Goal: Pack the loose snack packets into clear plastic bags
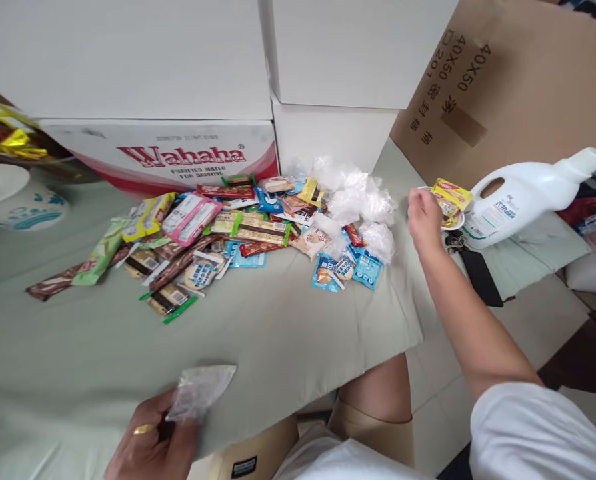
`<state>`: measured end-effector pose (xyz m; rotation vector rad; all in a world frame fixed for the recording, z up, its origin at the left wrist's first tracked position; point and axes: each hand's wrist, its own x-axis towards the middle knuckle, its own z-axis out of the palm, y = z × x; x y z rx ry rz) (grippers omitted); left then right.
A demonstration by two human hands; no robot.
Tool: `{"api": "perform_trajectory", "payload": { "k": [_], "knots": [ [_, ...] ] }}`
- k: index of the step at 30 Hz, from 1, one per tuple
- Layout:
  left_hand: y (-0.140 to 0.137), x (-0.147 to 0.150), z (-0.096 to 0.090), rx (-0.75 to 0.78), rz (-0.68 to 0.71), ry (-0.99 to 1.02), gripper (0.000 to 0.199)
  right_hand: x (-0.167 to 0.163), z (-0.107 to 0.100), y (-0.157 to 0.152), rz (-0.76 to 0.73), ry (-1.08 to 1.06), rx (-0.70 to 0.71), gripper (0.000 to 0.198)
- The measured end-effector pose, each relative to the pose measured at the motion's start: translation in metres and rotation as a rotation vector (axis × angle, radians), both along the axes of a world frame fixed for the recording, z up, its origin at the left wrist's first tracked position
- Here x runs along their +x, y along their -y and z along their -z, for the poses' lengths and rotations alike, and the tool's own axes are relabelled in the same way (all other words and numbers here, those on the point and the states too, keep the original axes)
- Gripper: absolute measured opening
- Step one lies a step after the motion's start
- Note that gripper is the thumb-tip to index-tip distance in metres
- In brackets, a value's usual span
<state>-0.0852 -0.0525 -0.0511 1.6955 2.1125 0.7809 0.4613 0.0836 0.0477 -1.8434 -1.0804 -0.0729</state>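
My left hand (151,440), with a gold ring on one finger, pinches a small clear plastic bag (205,390) low over the front of the cloth. At the right, my right hand (425,217) is closed with curled fingers at the left rim of a white bowl (461,221). Whatever those fingers hold is hidden. Yellow packets (453,195) rise out of the bowl. Between my hands, farther back, lie a heap of wrapped snacks (261,228), several crumpled clear bags (361,193) and some blue snack packets (367,268).
A white detergent bottle (523,200) lies tilted beside the bowl, with a black flat object (481,277) below it. White boxes (153,60) and a Wahaha carton (178,157) stand behind the heap. A paper tub (23,197) is at left, a brown cardboard box (538,80) at right.
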Motion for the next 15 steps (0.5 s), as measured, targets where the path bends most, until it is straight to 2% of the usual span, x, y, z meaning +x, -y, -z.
{"api": "perform_trajectory", "payload": {
  "k": [1,2,4,6,8,10,12,15],
  "knots": [
    [-0.001,0.004,-0.006,-0.022,-0.012,0.07,0.03,-0.015,0.0,0.028,-0.015,0.043,0.096,0.039],
    [-0.003,0.01,-0.013,-0.048,-0.035,0.155,0.028,-0.033,0.003,0.058,-0.048,0.033,0.121,0.036],
    [-0.005,0.029,-0.028,-0.019,-0.129,0.343,0.027,-0.072,0.013,0.116,-0.116,-0.09,0.01,0.033],
    [-0.008,0.053,-0.04,-0.039,-0.035,0.524,0.026,-0.112,0.025,0.164,-0.186,-0.274,-0.15,0.032],
    [-0.01,0.081,-0.046,-0.072,0.08,0.657,0.027,-0.15,0.035,0.195,-0.288,-0.45,-0.283,0.031],
    [-0.011,0.107,-0.048,-0.116,0.166,0.768,0.026,-0.186,0.041,0.208,-0.395,-0.637,-0.336,0.032],
    [-0.008,0.127,-0.049,-0.123,0.225,0.83,0.025,-0.218,0.042,0.208,-0.5,-0.815,-0.31,0.038],
    [0.0,0.142,-0.053,-0.135,0.342,0.888,0.025,-0.251,0.037,0.195,-0.605,-0.885,-0.237,0.058]
  ]
}}
